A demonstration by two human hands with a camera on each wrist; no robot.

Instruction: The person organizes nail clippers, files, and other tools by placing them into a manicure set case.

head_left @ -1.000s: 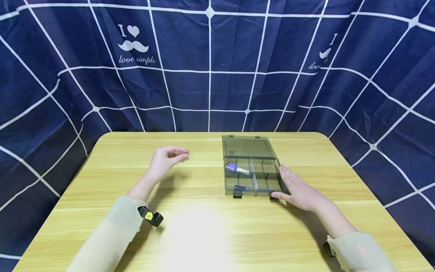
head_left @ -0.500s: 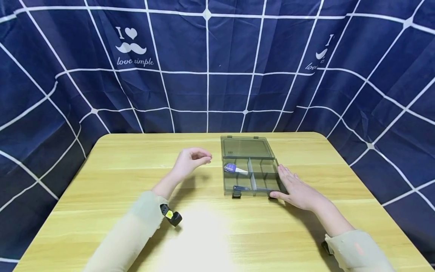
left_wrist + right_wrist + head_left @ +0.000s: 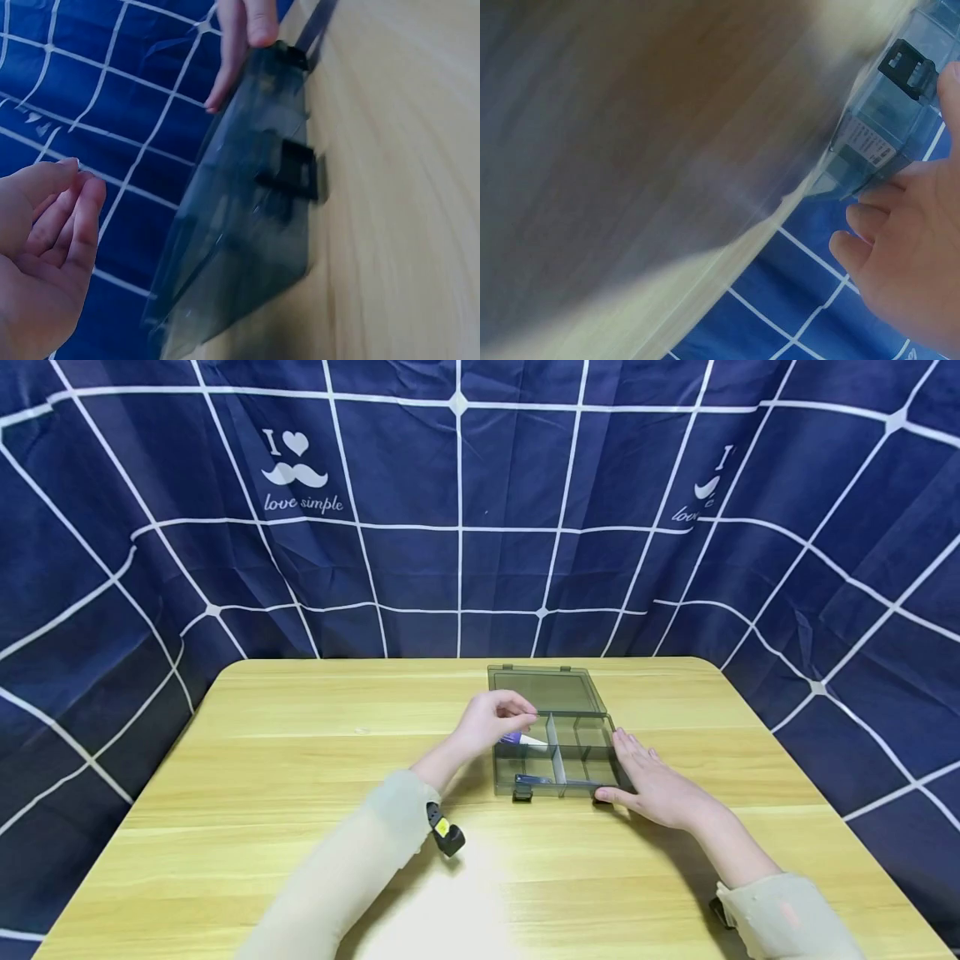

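Your left grip (image 3: 495, 720) is pinching what looks like a tiny item (image 3: 81, 170) above the open box (image 3: 588, 732), right of centre. Your right hand (image 3: 656, 779), thumb and fingers apart, is bracing its side; staying clear of the walls should help.

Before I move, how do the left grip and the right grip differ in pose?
The left grip has its thumb and fingertips brought together, while the right grip has its fingers extended. The left grip is raised, apart from the box, while the right grip touches the box's right side. Both come out of pale sleeves. Whether the left grip pinches something tiny, I cannot tell.
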